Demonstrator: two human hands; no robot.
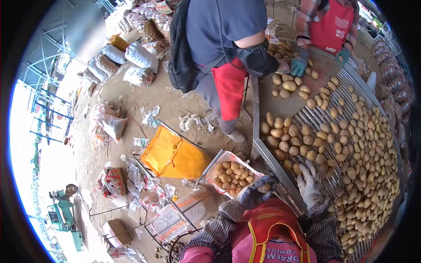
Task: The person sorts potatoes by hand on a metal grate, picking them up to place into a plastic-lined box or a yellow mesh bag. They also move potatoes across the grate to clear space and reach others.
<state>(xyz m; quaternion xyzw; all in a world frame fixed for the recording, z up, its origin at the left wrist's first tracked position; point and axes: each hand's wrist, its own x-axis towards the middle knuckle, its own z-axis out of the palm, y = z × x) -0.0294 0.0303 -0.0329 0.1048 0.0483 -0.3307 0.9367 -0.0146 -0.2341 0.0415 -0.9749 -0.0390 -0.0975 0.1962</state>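
My left hand (254,193), in a dark grey glove, is curled around a potato (264,187) at the near edge of a white-lined bag (212,177) full of potatoes. My right hand (309,184), in a pale glove with dark marks, has its fingers spread and reaches over the near edge of the metal roller table (301,117). Brown potatoes (308,140) lie close beyond its fingertips, and many more potatoes (370,153) cover the rollers to the right.
A person with a backpack (180,48) stands across the table's left end. Another person in a red apron (331,26) handles potatoes with teal gloves (300,62). A yellow mesh bag (173,153) hangs on a metal frame (180,210). Filled sacks (141,57) lie at the back left.
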